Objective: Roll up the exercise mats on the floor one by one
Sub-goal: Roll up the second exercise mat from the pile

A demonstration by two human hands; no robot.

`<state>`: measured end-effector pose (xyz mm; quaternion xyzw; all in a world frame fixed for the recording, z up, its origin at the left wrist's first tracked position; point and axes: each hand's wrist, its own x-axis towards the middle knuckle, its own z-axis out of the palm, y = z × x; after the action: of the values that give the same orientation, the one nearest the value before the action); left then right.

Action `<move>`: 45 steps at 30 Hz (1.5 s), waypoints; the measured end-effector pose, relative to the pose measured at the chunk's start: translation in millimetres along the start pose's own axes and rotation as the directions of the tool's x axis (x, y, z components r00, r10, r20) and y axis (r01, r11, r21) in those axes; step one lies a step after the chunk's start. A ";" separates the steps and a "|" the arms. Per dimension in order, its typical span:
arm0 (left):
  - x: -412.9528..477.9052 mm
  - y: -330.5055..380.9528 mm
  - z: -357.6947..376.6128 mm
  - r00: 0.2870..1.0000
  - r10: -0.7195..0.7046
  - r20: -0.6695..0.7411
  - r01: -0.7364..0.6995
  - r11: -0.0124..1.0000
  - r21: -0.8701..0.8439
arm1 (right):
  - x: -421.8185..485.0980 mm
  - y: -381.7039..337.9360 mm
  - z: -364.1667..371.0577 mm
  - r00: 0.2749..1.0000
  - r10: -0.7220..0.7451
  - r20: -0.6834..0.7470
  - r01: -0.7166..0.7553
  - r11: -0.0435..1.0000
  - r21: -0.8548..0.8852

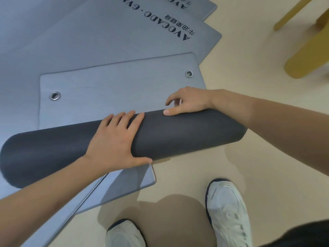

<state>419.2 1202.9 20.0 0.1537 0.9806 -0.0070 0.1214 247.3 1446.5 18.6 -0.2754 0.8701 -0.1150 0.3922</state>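
Bare forearms, white navy-trimmed sneakers point(228, 213)

Your left hand point(115, 141) is lying flat on top of the rolled part of the mat point(187, 134), while your right hand point(187, 102) is resting at the roll's far edge, further right. The unrolled end point(115, 90) is lying beyond the roll, on 2 other mats point(106, 41). Your shoes point(227, 211) are standing on the floor point(249, 59) nearer you.
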 end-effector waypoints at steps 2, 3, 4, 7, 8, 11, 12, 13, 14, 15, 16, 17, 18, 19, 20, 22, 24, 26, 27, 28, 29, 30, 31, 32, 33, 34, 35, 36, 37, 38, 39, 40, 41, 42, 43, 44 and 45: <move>15.2 -11.1 -8.8 0.997 -0.009 0.080 0.015 0.997 -0.072 | -6.3 -5.2 5.8 0.989 -0.051 -0.138 0.043 0.997 -0.059; 23.7 -16.7 -14.2 0.991 -0.014 0.132 0.030 0.992 -0.121 | -10.2 -8.2 10.9 0.976 -0.084 -0.200 0.067 0.994 -0.089; 32.4 -22.9 -19.3 0.984 -0.017 0.177 0.047 0.985 -0.168 | -13.8 -11.3 17.0 0.960 -0.120 -0.253 0.089 0.988 -0.130; 56.3 -39.4 -30.3 0.961 -0.020 0.275 0.101 0.953 -0.285 | -24.1 -17.4 37.0 0.898 -0.223 -0.380 0.101 0.943 -0.316; 63.5 -44.4 -32.4 0.953 -0.016 0.302 0.117 0.940 -0.320 | -27.1 -17.8 42.8 0.873 -0.252 -0.418 0.085 0.922 -0.379; 83.1 -58.6 -35.7 0.935 0.021 0.354 0.145 0.889 -0.435 | -33.1 -15.8 59.6 0.815 -0.298 -0.497 0.021 0.872 -0.488; 88.6 -62.8 -36.1 0.928 0.034 0.372 0.158 0.867 -0.473 | -33.2 -14.2 64.3 0.812 -0.298 -0.501 0.003 0.862 -0.507; 93.5 -66.5 -36.7 0.920 0.045 0.390 0.173 0.845 -0.506 | -32.2 -12.7 67.7 0.818 -0.293 -0.495 -0.015 0.849 -0.527; 97.5 -69.9 -37.4 0.914 0.050 0.402 0.185 0.830 -0.526 | -29.7 -11.3 68.8 0.827 -0.288 -0.482 -0.029 0.835 -0.549; 100.8 -72.8 -38.5 0.915 0.047 0.400 0.189 0.827 -0.529 | -26.3 -10.6 67.5 0.835 -0.286 -0.469 -0.036 0.824 -0.566; 103.7 -75.8 -39.8 0.923 0.030 0.383 0.184 0.841 -0.509 | -22.5 -10.3 63.3 0.842 -0.283 -0.459 -0.036 0.820 -0.572; 105.4 -78.0 -41.4 0.938 0.000 0.346 0.172 0.869 -0.465 | -18.5 -10.5 57.2 0.848 -0.279 -0.450 -0.031 0.822 -0.568; 105.8 -79.9 -43.3 0.957 -0.036 0.287 0.156 0.901 -0.405 | -14.8 -10.6 49.5 0.854 -0.276 -0.441 -0.021 0.828 -0.560; 104.7 -80.7 -44.1 0.976 -0.071 0.204 0.140 0.927 -0.348 | -10.9 -10.1 41.6 0.860 -0.274 -0.430 -0.010 0.834 -0.552; 102.3 -80.1 -44.5 0.990 -0.096 0.103 0.123 0.943 -0.308 | -7.0 -9.6 33.6 0.868 -0.271 -0.417 0.000 0.838 -0.545; 92.8 -72.0 -43.3 0.990 -0.104 -0.092 0.075 0.957 -0.280 | 1.9 -8.1 18.0 0.887 -0.255 -0.384 0.022 0.855 -0.518; 80.1 -55.6 -35.5 0.962 -0.056 -0.266 -0.003 0.976 -0.216 | 13.5 -6.1 2.3 0.912 -0.227 -0.343 0.048 0.886 -0.460; 69.2 -35.6 -24.2 0.918 -0.003 -0.397 -0.047 0.992 -0.117 | 26.2 -3.1 -14.7 0.935 -0.198 -0.294 0.070 0.916 -0.394; 65.4 -27.7 -18.5 0.906 0.015 -0.424 -0.050 0.996 -0.071 | 32.3 -1.6 -22.7 0.946 -0.185 -0.267 0.083 0.933 -0.351; 63.0 -22.5 -13.6 0.908 0.018 -0.419 -0.037 0.999 -0.035 | 37.2 -0.6 -30.7 0.957 -0.166 -0.239 0.091 0.951 -0.296; 61.5 -20.2 -9.4 0.922 0.002 -0.387 -0.006 1.000 -0.009 | 41.8 0.2 -37.8 0.966 -0.144 -0.215 0.091 0.966 -0.240; 61.0 -20.5 -6.8 0.940 -0.021 -0.340 0.030 0.999 0.019 | 45.1 0.4 -43.9 0.973 -0.122 -0.197 0.082 0.977 -0.197; 61.8 -22.6 -6.3 0.956 -0.035 -0.291 0.054 0.997 0.056 | 47.6 0.9 -48.4 0.975 -0.101 -0.197 0.067 0.982 -0.174; 64.4 -26.2 -7.3 0.968 -0.038 -0.247 0.063 0.994 0.092 | 49.8 1.3 -52.0 0.973 -0.081 -0.215 0.044 0.984 -0.172; 68.9 -30.7 -9.5 0.977 -0.038 -0.211 0.063 0.991 0.116 | 51.0 1.3 -54.7 0.967 -0.059 -0.247 0.014 0.984 -0.179; 74.6 -35.1 -12.1 0.982 -0.038 -0.185 0.061 0.990 0.125 | 51.5 1.6 -56.1 0.955 -0.037 -0.295 -0.020 0.982 -0.189; 80.8 -39.8 -15.5 0.986 -0.041 -0.163 0.062 0.990 0.126 | 51.4 2.1 -55.8 0.931 -0.030 -0.363 -0.046 0.979 -0.201; 87.2 -44.4 -19.6 0.988 -0.047 -0.144 0.065 0.990 0.122 | 50.7 3.6 -54.0 0.896 -0.045 -0.442 -0.059 0.974 -0.218; 93.7 -49.2 -23.7 0.990 -0.055 -0.127 0.070 0.991 0.117 | 49.3 5.5 -50.8 0.853 -0.080 -0.516 -0.054 0.969 -0.240; 100.5 -54.3 -28.1 0.992 -0.065 -0.109 0.077 0.991 0.111 | 47.1 7.1 -47.1 0.815 -0.124 -0.566 -0.039 0.963 -0.267; 107.2 -59.5 -32.4 0.993 -0.075 -0.090 0.084 0.991 0.102 | 45.1 9.2 -43.3 0.798 -0.159 -0.581 -0.026 0.955 -0.297; 114.4 -64.7 -36.2 0.994 -0.083 -0.070 0.089 0.992 0.088 | 42.8 10.9 -40.4 0.805 -0.180 -0.566 -0.023 0.943 -0.333; 121.6 -69.7 -39.7 0.994 -0.091 -0.052 0.095 0.993 0.071 | 41.6 13.0 -38.3 0.825 -0.186 -0.534 -0.032 0.927 -0.374; 128.4 -74.1 -43.1 0.994 -0.100 -0.034 0.102 0.993 0.052 | 41.4 15.0 -38.2 0.841 -0.187 -0.507 -0.045 0.910 -0.412; 135.2 -78.0 -47.0 0.994 -0.110 -0.015 0.111 0.993 0.031 | 42.4 17.2 -40.0 0.849 -0.189 -0.493 -0.057 0.896 -0.441; 141.7 -81.4 -50.9 0.992 -0.124 0.006 0.124 0.992 0.004 | 43.9 19.2 -43.9 0.855 -0.189 -0.483 -0.063 0.886 -0.459; 148.3 -84.5 -54.6 0.990 -0.141 0.028 0.142 0.989 -0.029 | 45.2 20.2 -49.3 0.864 -0.186 -0.468 -0.063 0.883 -0.466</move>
<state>243.9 1169.7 35.3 0.0817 0.9874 -0.0026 0.1358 178.2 1436.6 15.1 -0.3505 0.9337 0.0173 0.0716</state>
